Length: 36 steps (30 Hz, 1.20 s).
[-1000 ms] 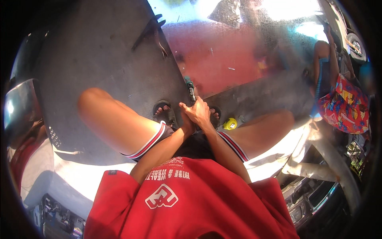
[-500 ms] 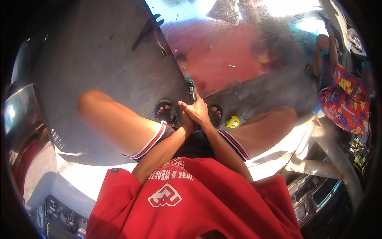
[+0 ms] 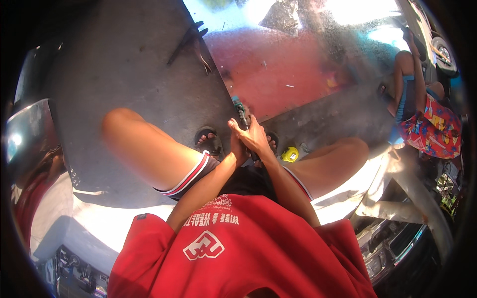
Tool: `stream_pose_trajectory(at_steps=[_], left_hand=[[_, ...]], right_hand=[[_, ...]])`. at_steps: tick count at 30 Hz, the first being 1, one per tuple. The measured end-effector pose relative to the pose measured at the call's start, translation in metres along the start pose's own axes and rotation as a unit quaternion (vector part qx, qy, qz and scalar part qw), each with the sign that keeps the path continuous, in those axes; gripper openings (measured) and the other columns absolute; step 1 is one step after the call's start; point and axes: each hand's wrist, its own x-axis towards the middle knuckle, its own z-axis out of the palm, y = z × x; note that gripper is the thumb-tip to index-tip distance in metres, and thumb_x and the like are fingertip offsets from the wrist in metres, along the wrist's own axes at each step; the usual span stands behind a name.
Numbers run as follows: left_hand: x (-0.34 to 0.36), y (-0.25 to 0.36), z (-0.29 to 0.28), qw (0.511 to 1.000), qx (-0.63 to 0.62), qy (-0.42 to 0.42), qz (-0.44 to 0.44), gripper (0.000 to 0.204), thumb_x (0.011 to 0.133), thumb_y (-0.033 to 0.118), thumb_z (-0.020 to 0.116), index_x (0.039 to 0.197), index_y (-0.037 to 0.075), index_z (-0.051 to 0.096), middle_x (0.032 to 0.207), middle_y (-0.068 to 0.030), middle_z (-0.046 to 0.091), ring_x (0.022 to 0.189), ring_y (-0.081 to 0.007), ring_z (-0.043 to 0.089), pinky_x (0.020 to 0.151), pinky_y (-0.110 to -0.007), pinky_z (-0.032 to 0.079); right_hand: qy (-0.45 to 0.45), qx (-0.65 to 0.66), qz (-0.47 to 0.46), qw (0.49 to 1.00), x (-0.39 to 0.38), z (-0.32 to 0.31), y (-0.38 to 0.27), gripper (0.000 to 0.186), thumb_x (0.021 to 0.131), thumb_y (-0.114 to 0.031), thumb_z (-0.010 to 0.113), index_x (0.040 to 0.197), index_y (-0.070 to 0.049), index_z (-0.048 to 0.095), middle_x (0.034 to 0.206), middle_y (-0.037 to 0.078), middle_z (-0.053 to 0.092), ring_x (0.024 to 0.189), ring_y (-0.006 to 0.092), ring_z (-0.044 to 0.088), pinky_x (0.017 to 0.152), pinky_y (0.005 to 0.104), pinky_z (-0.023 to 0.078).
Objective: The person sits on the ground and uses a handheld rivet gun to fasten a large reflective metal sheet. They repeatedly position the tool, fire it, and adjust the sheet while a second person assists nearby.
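My right hand is wrapped over the grips of a hand tool with a green head and dark handles, which looks like metal snips. My left hand is closed against the same handles from the left, partly hidden by the right. The tool's head points away from me and sits at the near corner of a shiny metal sheet. Its jaws are too small to make out clearly. A dark end of a handle shows below my right hand.
A long dark tool lies by the sheet's left edge on a dark board. A yellow tape measure rests beside my right sandal. At the right sits another person in a flowered red shirt. A crumpled shiny piece lies far off.
The tool and both hands have shifted slightly, the tool's head tilting a little. My right fingers have moved on the handles. The person at the right has leaned slightly.
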Motion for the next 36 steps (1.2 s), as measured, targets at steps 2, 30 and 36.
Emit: stream_pose_trajectory(at_steps=[2, 30, 36], left_hand=[[-0.001, 0.003, 0.003, 0.999, -0.003, -0.028, -0.015, 0.085, 0.085, 0.081, 0.042, 0.121, 0.005, 0.053, 0.112, -0.0176, 0.062, 0.102, -0.0351, 0.062, 0.091, -0.046, 0.050], [-0.001, 0.027, 0.008, 0.902, 0.332, 0.270, 0.051, 0.068, 0.078, 0.075, 0.062, 0.090, 0.009, 0.062, 0.072, -0.0022, 0.058, 0.057, -0.0144, 0.058, 0.044, -0.025, 0.042], [0.004, 0.021, 0.017, 0.829, 0.417, 0.367, 0.060, 0.046, 0.066, 0.037, 0.088, 0.085, 0.003, 0.062, 0.070, -0.0043, 0.054, 0.060, -0.0179, 0.055, 0.057, -0.035, 0.046]], right_hand=[[0.042, -0.016, -0.040, 0.998, -0.004, -0.003, -0.005, 0.106, 0.076, -0.078, 0.060, 0.137, 0.006, 0.042, 0.129, 0.037, 0.054, 0.116, 0.0469, 0.058, 0.096, 0.0497, 0.047], [-0.221, 0.249, 0.007, 0.943, -0.001, 0.004, 0.091, 0.058, 0.065, -0.024, 0.077, 0.113, 0.003, 0.061, 0.098, 0.014, 0.067, 0.077, 0.0211, 0.065, 0.071, 0.0320, 0.049], [-0.166, 0.137, 0.067, 0.974, -0.009, 0.026, 0.081, 0.061, 0.061, -0.041, 0.075, 0.097, 0.007, 0.071, 0.095, 0.028, 0.071, 0.094, 0.0386, 0.071, 0.083, 0.0443, 0.055]])
